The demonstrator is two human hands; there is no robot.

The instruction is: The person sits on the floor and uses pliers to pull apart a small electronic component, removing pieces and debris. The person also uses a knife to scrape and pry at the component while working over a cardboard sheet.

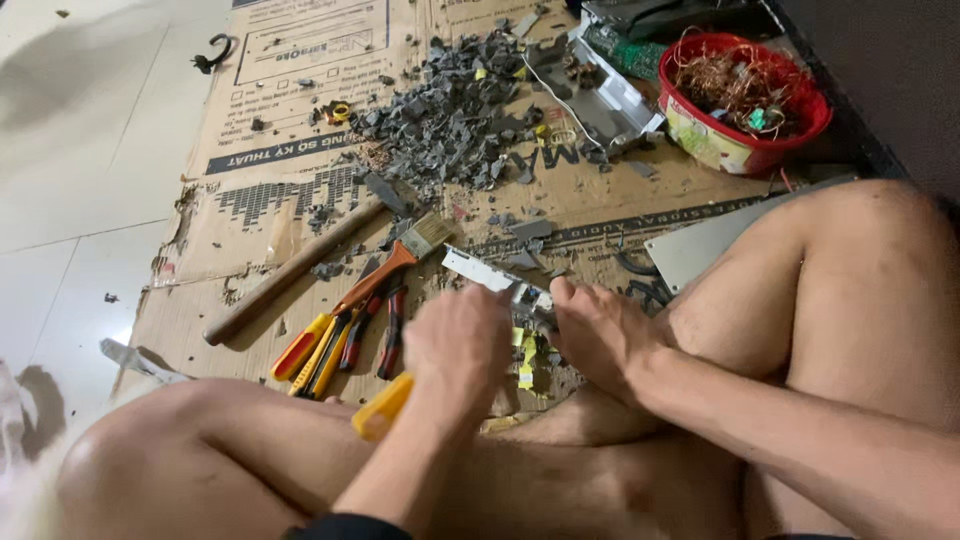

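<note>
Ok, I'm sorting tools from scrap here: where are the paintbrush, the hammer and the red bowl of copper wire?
paintbrush (425, 237), head view, on the bristles
hammer (290, 272), head view, middle of the wooden handle
red bowl (745, 155), head view, on its front wall

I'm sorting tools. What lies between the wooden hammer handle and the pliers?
In the head view, an orange-handled paintbrush lies between the hammer handle and the pliers.

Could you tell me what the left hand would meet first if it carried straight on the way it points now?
Probably the pale metal strip just beyond the knuckles of the left hand, then the flat paintbrush with the orange handle. Depth is hard to judge here.
</note>
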